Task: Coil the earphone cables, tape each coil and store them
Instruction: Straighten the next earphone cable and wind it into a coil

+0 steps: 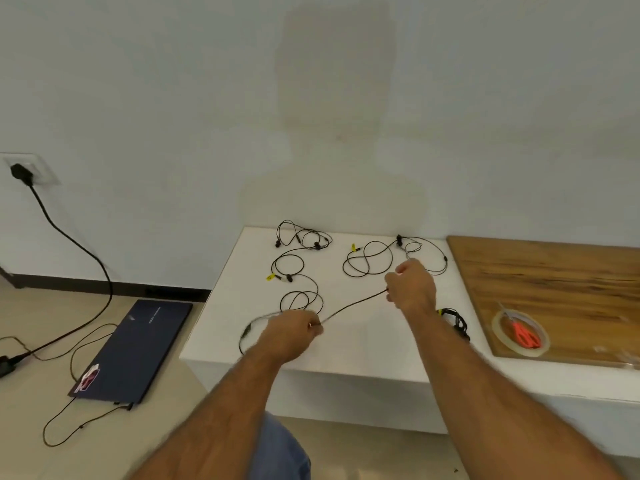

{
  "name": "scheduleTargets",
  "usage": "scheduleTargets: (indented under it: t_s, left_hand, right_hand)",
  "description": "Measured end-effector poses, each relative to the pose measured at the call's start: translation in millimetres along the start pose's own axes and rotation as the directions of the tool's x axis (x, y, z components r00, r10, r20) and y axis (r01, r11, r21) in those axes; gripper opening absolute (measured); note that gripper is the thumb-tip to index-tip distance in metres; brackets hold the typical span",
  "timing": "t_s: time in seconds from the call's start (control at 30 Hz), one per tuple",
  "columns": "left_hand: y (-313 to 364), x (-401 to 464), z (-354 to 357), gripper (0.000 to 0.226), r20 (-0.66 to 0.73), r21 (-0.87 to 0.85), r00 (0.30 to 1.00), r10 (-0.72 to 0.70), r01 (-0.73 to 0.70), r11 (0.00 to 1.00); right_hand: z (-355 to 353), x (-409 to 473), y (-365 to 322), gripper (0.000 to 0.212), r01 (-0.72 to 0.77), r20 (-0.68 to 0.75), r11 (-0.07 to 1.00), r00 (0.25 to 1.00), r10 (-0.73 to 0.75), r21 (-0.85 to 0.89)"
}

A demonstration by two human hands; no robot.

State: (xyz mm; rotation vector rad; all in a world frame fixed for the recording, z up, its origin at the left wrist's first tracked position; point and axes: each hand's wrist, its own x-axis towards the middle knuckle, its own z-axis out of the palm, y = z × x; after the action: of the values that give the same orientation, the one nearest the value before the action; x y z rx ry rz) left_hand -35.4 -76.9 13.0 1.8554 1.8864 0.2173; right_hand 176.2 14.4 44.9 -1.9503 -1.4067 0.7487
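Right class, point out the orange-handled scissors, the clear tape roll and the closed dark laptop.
orange-handled scissors [525,335], head view, on the handles.
clear tape roll [497,326], head view, left rim.
closed dark laptop [138,348], head view, lid centre.

A plain pale wall [173,81] fills the upper half, with a dark baseboard [114,287] along a beige floor [41,445]. A wall socket [33,168] at left holds a black plug [19,172]. A white table [363,348] stands against the wall, a wooden board [554,271] lying on its right side.

The right hand [412,289] conceals its cable [353,304] grip; the taped coil [455,322] behind its wrist is partly hidden and indistinct.
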Motion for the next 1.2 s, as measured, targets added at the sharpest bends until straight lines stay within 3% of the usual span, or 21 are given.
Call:
scheduleTargets:
  t_s: [0.1,0.17,0.23,0.3,0.37,0.47,0.6,0.7,0.87,1.1,1.2]
  left_hand:
    - [29,-7,-40,0.02,-0.171,-0.146,0.984,0.051,-0.077,0.986]
    - [56,-11,-73,0.02,-0.261,-0.14,0.959,0.112,-0.153,0.978]
    - [85,-15,-105,0.019,-0.321,-0.103,0.928,0.188,-0.232,0.967]
    - [113,-22,-135,0.019,-0.354,-0.066,0.898,0.261,-0.303,0.951]
    - [139,-34,-162,0.02,-0.367,-0.002,0.87,0.33,-0.355,0.935]
    - [167,-52,-197,0.017,-0.415,0.048,0.821,0.391,-0.409,0.911]
    - [175,-72,-226,0.012,-0.477,0.0,0.802,0.36,-0.409,0.912]
    - [162,-78,-236,0.018,-0.478,-0.084,0.831,0.286,-0.368,0.926]
    - [136,-79,-243,0.016,-0.476,-0.134,0.862,0.173,-0.266,0.955]
    - [143,-76,-258,0.018,-0.505,-0.068,0.855,0.119,-0.177,0.982]
    - [165,-73,-273,0.018,-0.548,-0.17,0.828,0.12,-0.251,0.953]
  right_hand:
    - [-37,8,-6,0.01,0.065,0.088,0.972,0.995,-0.046,-0.226]
    - [-58,-2,-18,0.023,0.164,0.164,0.91,0.98,-0.109,-0.382]
    - [-77,-17,-41,0.038,0.304,0.173,0.872,0.951,-0.256,-0.384]
    - [-102,-38,-71,0.037,0.448,0.207,0.888,0.883,-0.421,-0.101]
    - [-128,-62,-101,0.029,0.463,0.288,0.843,0.797,-0.531,0.275]
    - [-164,-84,-135,0.026,0.489,0.358,0.784,0.704,-0.614,0.383]
    - [-204,-100,-169,0.017,0.575,0.258,0.769,0.726,-0.637,0.282]
    - [-233,-107,-187,0.009,0.654,0.084,0.73,0.73,-0.678,0.2]
    - [-273,-106,-206,0.014,0.647,-0.289,0.679,0.762,-0.579,0.346]
    - [-296,-101,-214,0.011,0.622,-0.427,0.601,0.782,-0.454,0.502]
    - [-296,-89,-213,0.01,0.568,-0.326,0.729,0.821,-0.469,0.382]
